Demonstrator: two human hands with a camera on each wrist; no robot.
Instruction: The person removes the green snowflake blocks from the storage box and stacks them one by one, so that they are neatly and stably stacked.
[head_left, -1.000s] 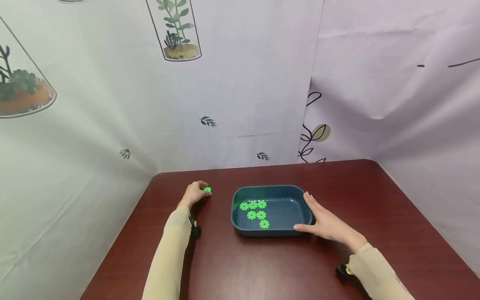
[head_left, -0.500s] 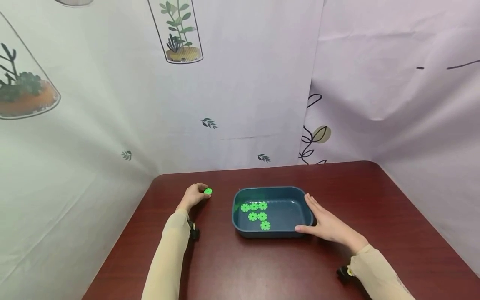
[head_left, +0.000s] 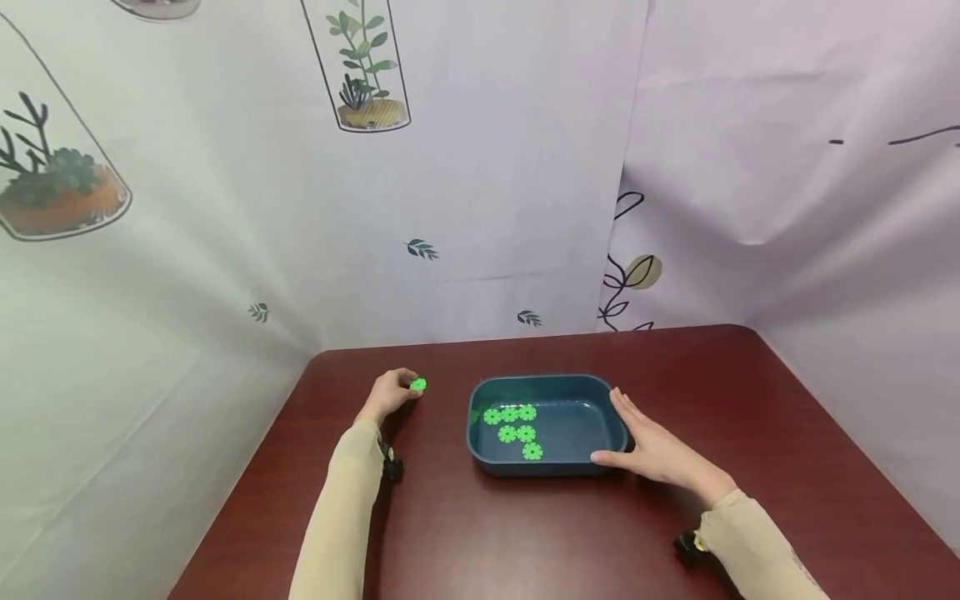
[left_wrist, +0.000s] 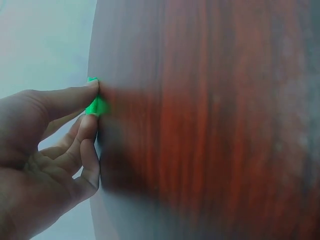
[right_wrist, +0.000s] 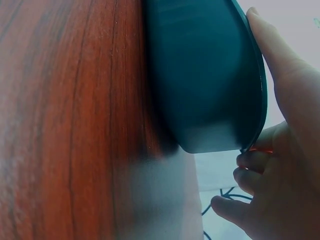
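Observation:
A dark teal rectangular dish [head_left: 573,429] with rounded corners stands on the table. Several green snowflake discs [head_left: 526,433] lie flat in its left half, in a stepped pattern. To the dish's left, my left hand [head_left: 387,393] pinches one more green snowflake disc [head_left: 418,384] between thumb and fingertips. The left wrist view shows this disc [left_wrist: 91,107] edge-on, close over the wood. My right hand [head_left: 656,450] spans the dish's right end, fingers at the back corner and thumb on the front rim. Its other fingers sit loosely bent below the rim in the right wrist view.
The dark red-brown wooden table [head_left: 480,542] has rounded far corners. A pale printed cloth [head_left: 510,208] with plant drawings hangs behind it and along both sides. A small black device [head_left: 688,547] is worn at the right wrist.
The whole head view has shifted slightly. My left hand keeps its pinch on the disc at nearly the same place, and my right hand stays at the dish.

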